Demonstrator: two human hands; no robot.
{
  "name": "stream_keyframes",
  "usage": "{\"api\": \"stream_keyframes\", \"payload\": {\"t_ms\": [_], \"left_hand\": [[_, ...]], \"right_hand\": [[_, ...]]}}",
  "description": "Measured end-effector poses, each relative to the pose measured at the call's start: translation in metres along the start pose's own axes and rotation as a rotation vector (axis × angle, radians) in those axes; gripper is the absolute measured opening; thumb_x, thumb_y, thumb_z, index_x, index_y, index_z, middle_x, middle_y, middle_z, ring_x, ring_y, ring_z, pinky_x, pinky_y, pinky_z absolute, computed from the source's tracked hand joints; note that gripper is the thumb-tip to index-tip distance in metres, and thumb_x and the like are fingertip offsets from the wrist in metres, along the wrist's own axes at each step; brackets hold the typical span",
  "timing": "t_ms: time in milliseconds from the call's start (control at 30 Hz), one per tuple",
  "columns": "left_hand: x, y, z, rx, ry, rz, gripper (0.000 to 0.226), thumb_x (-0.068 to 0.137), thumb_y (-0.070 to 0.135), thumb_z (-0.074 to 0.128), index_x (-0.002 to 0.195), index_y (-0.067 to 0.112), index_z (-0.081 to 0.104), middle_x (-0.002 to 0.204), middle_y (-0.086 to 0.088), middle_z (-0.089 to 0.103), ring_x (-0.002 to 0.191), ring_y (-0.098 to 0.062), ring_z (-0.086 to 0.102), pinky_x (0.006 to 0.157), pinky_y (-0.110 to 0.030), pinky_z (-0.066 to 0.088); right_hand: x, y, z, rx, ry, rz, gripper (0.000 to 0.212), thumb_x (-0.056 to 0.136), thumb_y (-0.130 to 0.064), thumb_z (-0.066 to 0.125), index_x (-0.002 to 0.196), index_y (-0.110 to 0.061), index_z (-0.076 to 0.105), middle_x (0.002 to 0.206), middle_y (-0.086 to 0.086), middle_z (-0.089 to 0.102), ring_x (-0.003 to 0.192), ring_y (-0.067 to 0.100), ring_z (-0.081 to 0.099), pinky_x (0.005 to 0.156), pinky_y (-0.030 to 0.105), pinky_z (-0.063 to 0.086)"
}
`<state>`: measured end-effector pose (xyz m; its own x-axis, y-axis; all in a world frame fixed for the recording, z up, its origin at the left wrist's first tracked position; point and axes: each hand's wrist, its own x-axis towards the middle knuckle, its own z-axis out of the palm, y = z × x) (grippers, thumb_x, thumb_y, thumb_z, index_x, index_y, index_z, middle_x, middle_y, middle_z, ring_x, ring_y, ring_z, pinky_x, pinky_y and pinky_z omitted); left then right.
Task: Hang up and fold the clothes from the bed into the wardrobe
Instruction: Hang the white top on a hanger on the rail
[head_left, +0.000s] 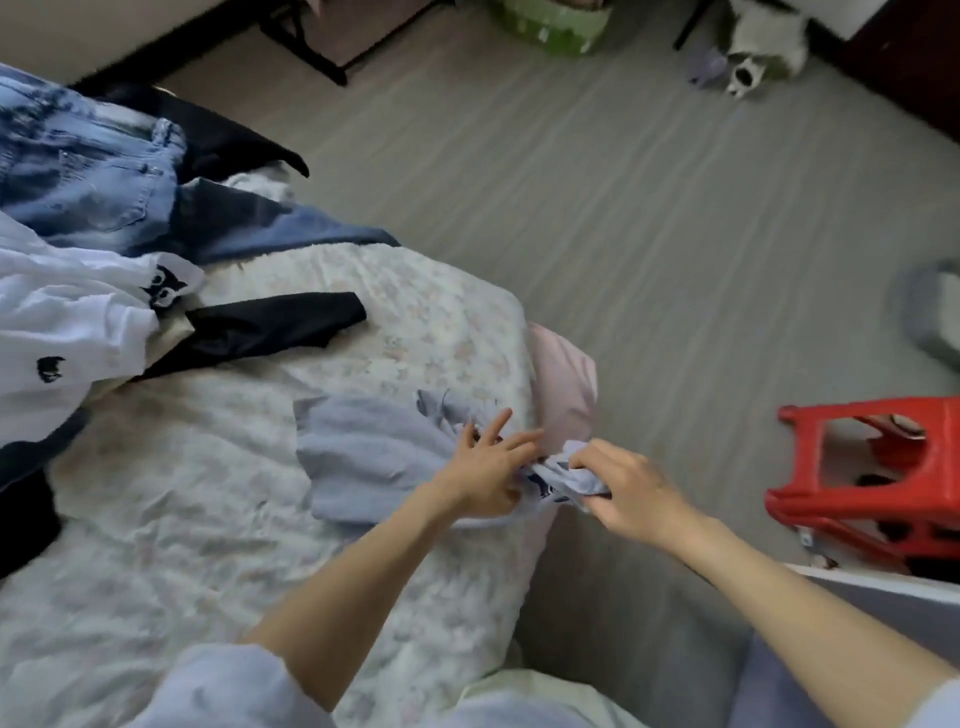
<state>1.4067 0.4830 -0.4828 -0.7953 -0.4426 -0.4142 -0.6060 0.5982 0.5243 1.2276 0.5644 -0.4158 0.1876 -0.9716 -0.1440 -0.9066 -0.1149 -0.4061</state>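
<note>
Bed (218, 519), pale floral quilt: light-blue cotton garment (363, 457); right hand (623, 488) bunches hem, left hand (488, 467) flat, fingers straight. Best smoothed before folding.

Grey floor (597, 218) (red stool (872, 483))
</note>
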Motion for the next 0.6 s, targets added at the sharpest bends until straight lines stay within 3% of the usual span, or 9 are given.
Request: {"api": "stream_keyframes", "payload": {"t_ms": [67, 133, 200, 267, 367, 433, 500, 533, 600], "left_hand": [[0.012, 0.025, -0.007, -0.014, 0.050, 0.086, 0.031, 0.082, 0.018, 0.052, 0.113, 0.016, 0.053, 0.128, 0.000, 0.053, 0.132, -0.021, 0.034, 0.110, -0.050, 0.013], [0.028, 0.058, -0.019, 0.027, 0.105, 0.184, 0.013, 0.082, 0.018, 0.051, 0.093, 0.012, 0.056, 0.100, -0.004, 0.062, 0.100, -0.027, 0.053, 0.099, -0.035, 0.027], [0.038, 0.090, -0.027, 0.110, 0.130, 0.273, 0.012, 0.084, 0.021, 0.052, 0.088, 0.011, 0.057, 0.093, -0.008, 0.064, 0.087, -0.032, 0.055, 0.083, -0.029, 0.032], [0.043, 0.110, -0.031, 0.207, 0.109, 0.325, 0.019, 0.085, 0.032, 0.054, 0.088, 0.013, 0.059, 0.091, -0.009, 0.066, 0.085, -0.034, 0.056, 0.081, -0.028, 0.034], [0.057, 0.163, -0.028, 0.384, 0.036, 0.414, 0.030, 0.085, 0.046, 0.052, 0.095, 0.019, 0.060, 0.096, -0.005, 0.067, 0.090, -0.031, 0.058, 0.078, -0.027, 0.029], [0.068, 0.197, -0.024, 0.492, 0.009, 0.460, 0.036, 0.086, 0.049, 0.049, 0.113, 0.026, 0.057, 0.108, 0.000, 0.065, 0.100, -0.027, 0.057, 0.086, -0.030, 0.031], [0.076, 0.237, -0.017, 0.602, -0.003, 0.518, 0.044, 0.086, 0.048, 0.049, 0.127, 0.031, 0.049, 0.113, 0.003, 0.064, 0.106, -0.023, 0.055, 0.089, -0.030, 0.031], [0.081, 0.252, -0.015, 0.644, -0.006, 0.539, 0.045, 0.087, 0.048, 0.048, 0.129, 0.032, 0.048, 0.114, 0.004, 0.063, 0.107, -0.021, 0.053, 0.089, -0.030, 0.031], [0.086, 0.286, -0.012, 0.661, 0.006, 0.585, 0.038, 0.089, 0.046, 0.046, 0.122, 0.027, 0.054, 0.114, 0.004, 0.062, 0.106, -0.019, 0.053, 0.089, -0.029, 0.030]], "right_hand": [[-0.019, 0.013, -0.023, -0.044, 0.135, -0.042, 0.022, 0.067, -0.011, 0.048, 0.088, -0.018, 0.049, 0.080, 0.003, 0.059, 0.070, 0.016, 0.050, 0.056, 0.022, 0.036], [-0.053, 0.034, -0.050, -0.137, 0.232, 0.051, 0.035, 0.058, -0.002, 0.051, 0.090, -0.017, 0.051, 0.076, 0.004, 0.059, 0.064, 0.021, 0.057, 0.051, 0.024, 0.040], [-0.091, 0.054, -0.072, -0.199, 0.290, 0.187, 0.048, 0.051, 0.003, 0.054, 0.094, -0.018, 0.053, 0.071, 0.009, 0.060, 0.062, 0.025, 0.059, 0.044, 0.025, 0.041], [-0.125, 0.068, -0.086, -0.200, 0.353, 0.286, 0.050, 0.051, 0.007, 0.051, 0.096, -0.016, 0.058, 0.071, 0.013, 0.059, 0.061, 0.028, 0.059, 0.043, 0.025, 0.042], [-0.206, 0.087, -0.108, -0.195, 0.467, 0.461, 0.044, 0.049, 0.012, 0.046, 0.084, 0.001, 0.069, 0.069, 0.019, 0.056, 0.063, 0.030, 0.056, 0.043, 0.028, 0.045], [-0.266, 0.094, -0.111, -0.243, 0.457, 0.627, 0.043, 0.054, 0.012, 0.047, 0.088, -0.001, 0.070, 0.075, 0.018, 0.058, 0.073, 0.026, 0.055, 0.048, 0.030, 0.044], [-0.332, 0.101, -0.110, -0.229, 0.327, 0.845, 0.040, 0.074, 0.008, 0.046, 0.106, -0.011, 0.064, 0.097, 0.011, 0.058, 0.092, 0.027, 0.057, 0.066, 0.034, 0.046], [-0.357, 0.104, -0.108, -0.199, 0.240, 0.916, 0.035, 0.082, 0.001, 0.047, 0.110, -0.017, 0.059, 0.104, 0.005, 0.055, 0.101, 0.024, 0.054, 0.072, 0.034, 0.043], [-0.397, 0.108, -0.104, -0.134, 0.108, 0.993, 0.018, 0.090, -0.014, 0.047, 0.102, -0.026, 0.050, 0.103, -0.004, 0.049, 0.104, 0.017, 0.050, 0.073, 0.031, 0.039]]}}
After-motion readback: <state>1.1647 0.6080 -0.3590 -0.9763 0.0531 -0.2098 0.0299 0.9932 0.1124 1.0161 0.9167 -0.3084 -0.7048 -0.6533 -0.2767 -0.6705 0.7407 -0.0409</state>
